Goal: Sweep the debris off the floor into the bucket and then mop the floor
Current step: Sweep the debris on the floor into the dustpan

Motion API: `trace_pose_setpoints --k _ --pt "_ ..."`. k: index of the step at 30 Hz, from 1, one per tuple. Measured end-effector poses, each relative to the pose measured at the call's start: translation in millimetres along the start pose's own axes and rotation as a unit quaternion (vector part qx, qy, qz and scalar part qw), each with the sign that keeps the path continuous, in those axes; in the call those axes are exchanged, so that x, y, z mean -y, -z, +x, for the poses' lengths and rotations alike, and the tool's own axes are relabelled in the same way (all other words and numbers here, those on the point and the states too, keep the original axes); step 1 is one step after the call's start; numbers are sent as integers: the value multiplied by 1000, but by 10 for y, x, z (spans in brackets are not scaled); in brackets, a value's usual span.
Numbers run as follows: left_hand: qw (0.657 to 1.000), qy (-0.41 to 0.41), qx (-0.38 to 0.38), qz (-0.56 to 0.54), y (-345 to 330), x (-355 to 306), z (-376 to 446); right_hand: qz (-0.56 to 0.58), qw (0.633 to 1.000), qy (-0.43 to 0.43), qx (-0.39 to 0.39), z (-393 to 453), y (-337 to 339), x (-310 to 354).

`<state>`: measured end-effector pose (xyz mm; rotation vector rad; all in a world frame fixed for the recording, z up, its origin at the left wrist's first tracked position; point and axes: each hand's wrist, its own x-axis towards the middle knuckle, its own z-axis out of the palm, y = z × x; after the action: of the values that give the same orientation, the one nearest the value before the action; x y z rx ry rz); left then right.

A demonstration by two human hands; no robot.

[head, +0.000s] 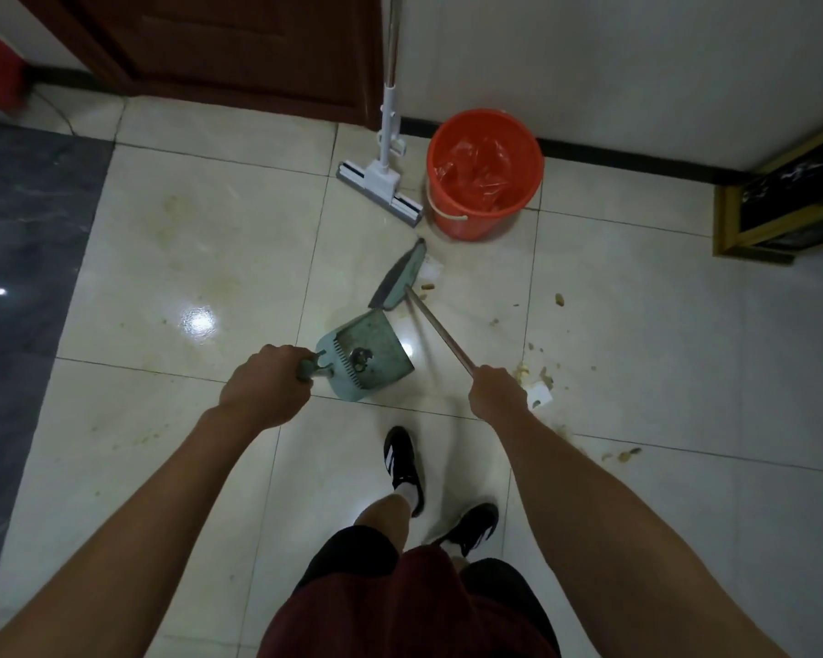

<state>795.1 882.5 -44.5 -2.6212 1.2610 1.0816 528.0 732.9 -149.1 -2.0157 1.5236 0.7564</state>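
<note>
Gripping the broom (pixel 402 282) handle, the right hand (pixel 497 391) sweeps while the left hand (pixel 264 384) holds the dustpan (pixel 367 356) handle. Sweeping is underway: debris (pixel 538 372) lies right of the pan, near the orange bucket (pixel 483 175) and mop (pixel 381 182) by the wall. Next, brush it panward.

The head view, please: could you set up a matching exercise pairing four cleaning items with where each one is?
Things:
1. dustpan
2. broom
3. mop
4. bucket

Places:
A. leaning against the wall beside the door
B. handle held in the left hand
C. by the wall, lined with a red bag
D. handle held in the right hand

Pairs: 1-B, 2-D, 3-A, 4-C
</note>
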Motion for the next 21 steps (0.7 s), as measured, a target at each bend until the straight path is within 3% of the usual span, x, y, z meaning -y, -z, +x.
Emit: trace_pose_setpoints --k 13,21 --pt "998 -22 -2 58 -546 -731 -522 8 999 -33 -23 -928 -582 -1518" --pt "992 -73 -4 107 -981 -1496 -857 59 993 -97 25 -1452 -759 -2487"
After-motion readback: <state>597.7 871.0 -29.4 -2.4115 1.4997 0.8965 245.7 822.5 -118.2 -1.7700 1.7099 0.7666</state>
